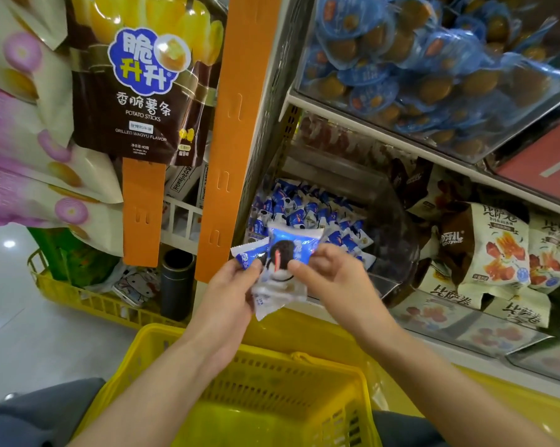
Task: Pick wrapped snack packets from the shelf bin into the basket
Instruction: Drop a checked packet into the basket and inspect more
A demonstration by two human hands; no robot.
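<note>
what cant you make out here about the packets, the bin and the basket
Head view only:
- Count of held packets: they overlap, and fingers of the left hand and right hand cover parts.
- Basket near end: cut off by the bottom edge, arms across it.
- Back of shelf bin: hidden by the shelf above.
- Packet print: too small, blurred.

Nearest and lowest: basket [162, 350]. Just above its far rim, pinched between left hand [236, 285] and right hand [330, 279]: wrapped packets [285, 256]. Behind the hands, on the lower shelf: shelf bin [398, 253], loose packets [304, 211] heaped inside. Right of the bin: standing bags [498, 250]. Overhead, upper right: piled sealed cups [433, 59]. Left, hanging on a strip [143, 214]: potato sticks bag [143, 91]; below, on the floor, second basket [78, 300].
</note>
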